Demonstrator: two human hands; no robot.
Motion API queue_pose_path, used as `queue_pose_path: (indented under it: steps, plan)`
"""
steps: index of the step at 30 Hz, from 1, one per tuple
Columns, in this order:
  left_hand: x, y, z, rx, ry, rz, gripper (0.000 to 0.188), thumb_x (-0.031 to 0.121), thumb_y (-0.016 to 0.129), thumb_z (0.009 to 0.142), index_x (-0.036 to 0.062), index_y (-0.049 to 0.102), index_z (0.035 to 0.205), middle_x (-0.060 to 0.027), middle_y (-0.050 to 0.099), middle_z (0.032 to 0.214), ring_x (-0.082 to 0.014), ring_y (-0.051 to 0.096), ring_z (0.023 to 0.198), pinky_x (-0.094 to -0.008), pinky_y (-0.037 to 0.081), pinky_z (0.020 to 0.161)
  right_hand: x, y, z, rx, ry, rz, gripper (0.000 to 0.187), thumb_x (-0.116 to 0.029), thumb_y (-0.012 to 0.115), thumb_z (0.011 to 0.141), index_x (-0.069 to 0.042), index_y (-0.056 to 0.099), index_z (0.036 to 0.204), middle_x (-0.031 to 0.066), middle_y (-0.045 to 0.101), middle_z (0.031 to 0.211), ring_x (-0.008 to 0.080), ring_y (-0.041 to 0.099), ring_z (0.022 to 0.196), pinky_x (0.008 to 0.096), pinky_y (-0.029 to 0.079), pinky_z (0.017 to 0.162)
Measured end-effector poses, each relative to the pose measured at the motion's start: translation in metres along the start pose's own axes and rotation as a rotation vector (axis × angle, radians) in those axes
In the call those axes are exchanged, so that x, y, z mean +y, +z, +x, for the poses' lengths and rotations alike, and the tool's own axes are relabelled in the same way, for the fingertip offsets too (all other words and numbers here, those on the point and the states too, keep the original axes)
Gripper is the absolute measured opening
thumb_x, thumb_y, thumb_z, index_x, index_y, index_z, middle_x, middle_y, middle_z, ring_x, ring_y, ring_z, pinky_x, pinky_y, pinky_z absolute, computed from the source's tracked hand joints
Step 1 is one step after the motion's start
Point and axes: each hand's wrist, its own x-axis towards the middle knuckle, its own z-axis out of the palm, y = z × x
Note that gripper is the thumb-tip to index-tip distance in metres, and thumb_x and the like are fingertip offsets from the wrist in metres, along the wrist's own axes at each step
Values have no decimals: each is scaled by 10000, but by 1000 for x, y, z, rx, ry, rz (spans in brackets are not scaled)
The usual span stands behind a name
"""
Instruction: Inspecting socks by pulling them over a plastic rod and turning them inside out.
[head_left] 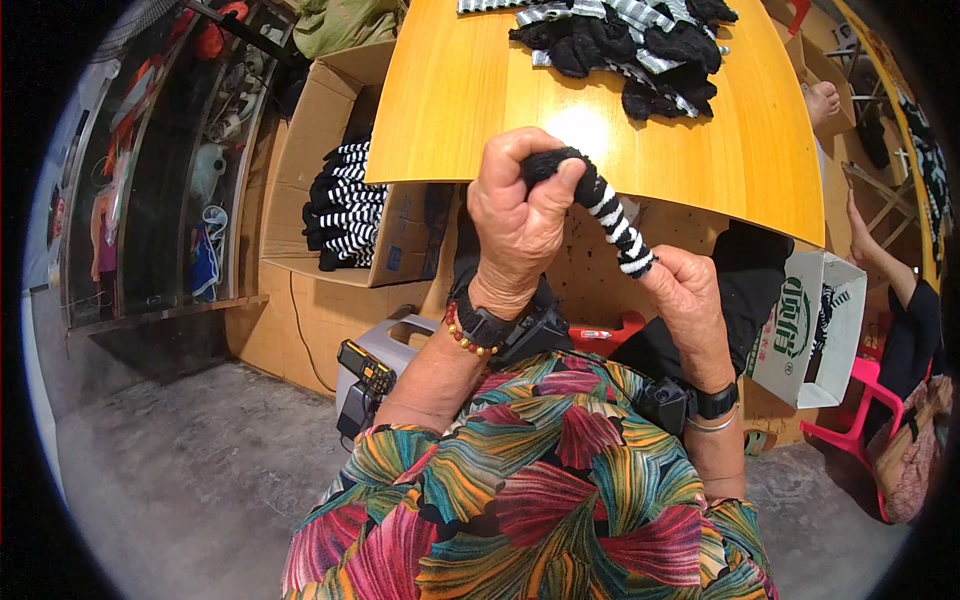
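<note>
My left hand (520,205) is closed, thumb and fingers pinching the fuzzy black end of a striped knit tube (613,222). The tube looks like a small sock or glove, but I cannot tell which. Its black-and-white length slants down to the right, drawn out between my hands. At the lower end, my right hand (690,300) pinches the dark tip. Both hands are in the air by the near edge of the yellow table (465,100). On the far part of the table lies a heap of similar black and grey-white striped knit pieces (640,45).
Left of the table, an open cardboard box (300,215) holds stacked striped pieces (350,210). A white carton (805,330) stands at the right, near a pink stool (850,420) and another person's bare arm (875,240). Cluttered shelving (150,180) lines the far left.
</note>
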Motion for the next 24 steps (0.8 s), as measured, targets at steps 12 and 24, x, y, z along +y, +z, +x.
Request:
queue_pose_path:
  steps: [12, 24]
  plan:
    - [3, 10, -21, -195, -656, -728, 257, 181, 598, 828, 10, 544, 1011, -25, 576, 871, -79, 532, 720, -211, 440, 653, 18, 29, 4, -69, 178, 709, 213, -208, 593, 838, -3, 575, 783, -31, 478, 567, 60, 370, 432, 207, 297, 409]
    - [-6, 10, -14, 140, -582, -767, 78, 149, 554, 855, 93, 527, 903, 15, 575, 751, -39, 466, 539, -165, 361, 426, 9, 13, 6, 68, -38, -49, 238, -176, 570, 836, 20, 532, 706, 3, 385, 553, 61, 358, 551, 242, 329, 466]
